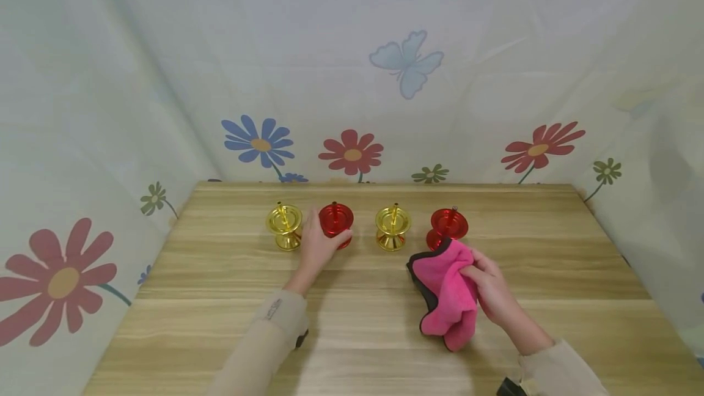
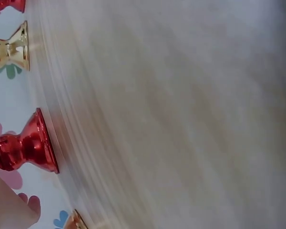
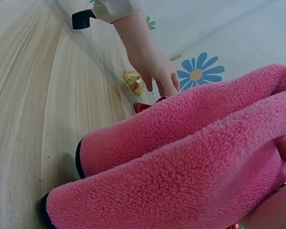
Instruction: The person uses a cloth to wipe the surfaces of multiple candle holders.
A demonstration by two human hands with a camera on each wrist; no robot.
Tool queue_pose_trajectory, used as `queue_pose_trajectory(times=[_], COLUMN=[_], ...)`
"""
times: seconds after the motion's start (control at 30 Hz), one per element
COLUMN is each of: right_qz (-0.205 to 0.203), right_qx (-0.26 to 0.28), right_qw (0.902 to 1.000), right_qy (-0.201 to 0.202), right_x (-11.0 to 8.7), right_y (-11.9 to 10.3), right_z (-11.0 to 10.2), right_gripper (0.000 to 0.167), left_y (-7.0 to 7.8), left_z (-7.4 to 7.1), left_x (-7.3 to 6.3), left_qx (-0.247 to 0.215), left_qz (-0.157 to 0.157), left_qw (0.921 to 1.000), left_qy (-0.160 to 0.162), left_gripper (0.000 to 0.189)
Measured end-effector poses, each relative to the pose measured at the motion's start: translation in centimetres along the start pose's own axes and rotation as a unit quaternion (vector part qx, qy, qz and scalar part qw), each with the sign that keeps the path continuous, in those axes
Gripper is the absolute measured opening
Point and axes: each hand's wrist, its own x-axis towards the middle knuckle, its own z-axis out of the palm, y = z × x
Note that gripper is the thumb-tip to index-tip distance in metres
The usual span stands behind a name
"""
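Note:
Around a red candle holder (image 1: 336, 215), second from the left in the row, my left hand (image 1: 318, 248) has its fingers on the left and its thumb across the front. In the left wrist view that holder's flared red base (image 2: 35, 145) sits on the table, with part of a finger beside its stem. My right hand (image 1: 492, 286) grips a bunched pink cloth (image 1: 448, 292) with black edging. The cloth hangs in folds before the rightmost red candle holder (image 1: 450, 220) and overlaps its lower part in the head view.
A gold candle holder (image 1: 284, 219) stands just left of my left hand. Another gold candle holder (image 1: 393, 221) is between the two red ones. All stand toward the back of the wood-grain table (image 1: 363, 335), before a flower-printed curtain (image 1: 308, 47).

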Motion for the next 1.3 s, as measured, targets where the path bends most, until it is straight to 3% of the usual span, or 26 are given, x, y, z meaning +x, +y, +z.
queue_pose_trajectory(times=[0.4, 0.6, 0.77, 0.9, 1.1, 1.3], right_qz=[0.002, -0.005, -0.017, -0.049, -0.095, -0.135], right_qx=[0.018, 0.076, 0.095, 0.104, 0.105, 0.083], right_qw=[0.9998, 0.9965, 0.9942, 0.9912, 0.9869, 0.9839], right_qy=[-0.006, -0.034, -0.047, -0.065, -0.077, -0.084], right_x=[-0.1, -0.2, -0.1, 0.1, 0.3, 0.4], right_y=[-0.1, -0.7, -1.2, -1.6, -2.4, -3.1], right_z=[0.2, 0.1, 0.0, 0.2, 0.7, 1.3], right_gripper=[0.026, 0.033, 0.033, 0.033, 0.034, 0.035], left_y=[-0.3, 0.2, 1.5, 2.7, 4.4, 5.8], left_z=[0.4, -0.4, -1.6, -2.2, -2.5, -2.2], left_x=[0.2, -0.5, -1.8, -3.4, -5.9, -7.4], left_qx=[-0.041, -0.028, -0.006, -0.012, 0.016, 0.069], left_qz=[-0.002, 0.003, 0.035, 0.073, 0.121, 0.208], left_qw=[0.9986, 0.9995, 0.9991, 0.9943, 0.9799, 0.9605], left_qy=[0.034, 0.010, -0.024, -0.077, -0.157, -0.171], left_gripper=[0.080, 0.079, 0.081, 0.075, 0.073, 0.068])
